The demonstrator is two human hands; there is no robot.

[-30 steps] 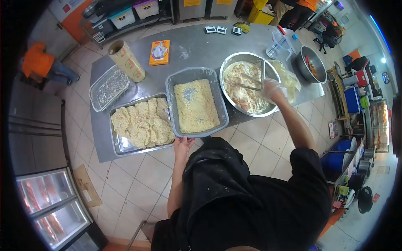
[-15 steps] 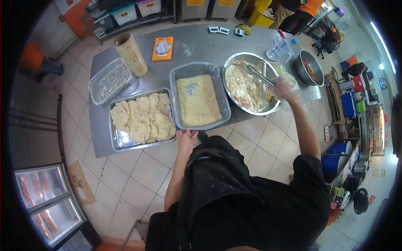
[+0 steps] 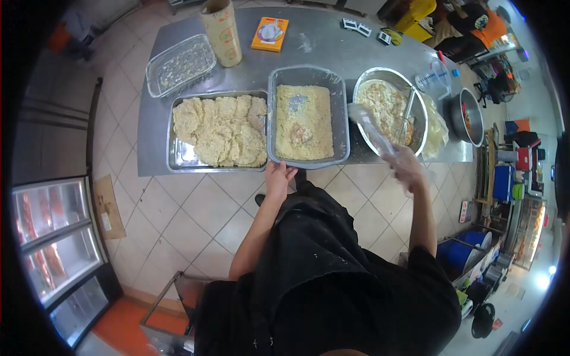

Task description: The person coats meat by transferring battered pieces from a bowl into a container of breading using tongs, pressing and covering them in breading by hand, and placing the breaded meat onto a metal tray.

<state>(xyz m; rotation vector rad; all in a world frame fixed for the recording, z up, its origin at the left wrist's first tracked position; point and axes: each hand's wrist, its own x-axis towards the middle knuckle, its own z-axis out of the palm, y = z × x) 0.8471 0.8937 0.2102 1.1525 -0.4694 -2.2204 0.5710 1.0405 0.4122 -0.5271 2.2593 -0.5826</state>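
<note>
My right hand (image 3: 407, 168) is closed around metal tongs (image 3: 374, 126), blurred by motion, between the grey tub and the steel bowl. The bowl (image 3: 423, 137) holds pieces in pale wet batter, with a whisk (image 3: 407, 118) standing in it. At the front rim of the grey plastic tub (image 3: 346, 127), my left hand (image 3: 279, 180) grips the edge with its fingers. Yellowish crumbs (image 3: 314, 110) cover the tub's bottom, and one battered piece (image 3: 301, 134) lies on them. Left of the tub, a steel tray (image 3: 185, 159) carries several breaded pieces (image 3: 222, 127).
Behind the tray stand a clear plastic container (image 3: 155, 83) and an upright roll (image 3: 222, 35). An orange box (image 3: 270, 34) and small timers (image 3: 356, 26) sit farther back. To the right are a plastic jug (image 3: 438, 80) and another steel bowl (image 3: 469, 118). Other people stand at the far right.
My right hand and the tongs have moved from over the bowl toward the tub. A battered piece now lies on the crumbs. The camera view has shifted; my left hand remains at the tub's rim.
</note>
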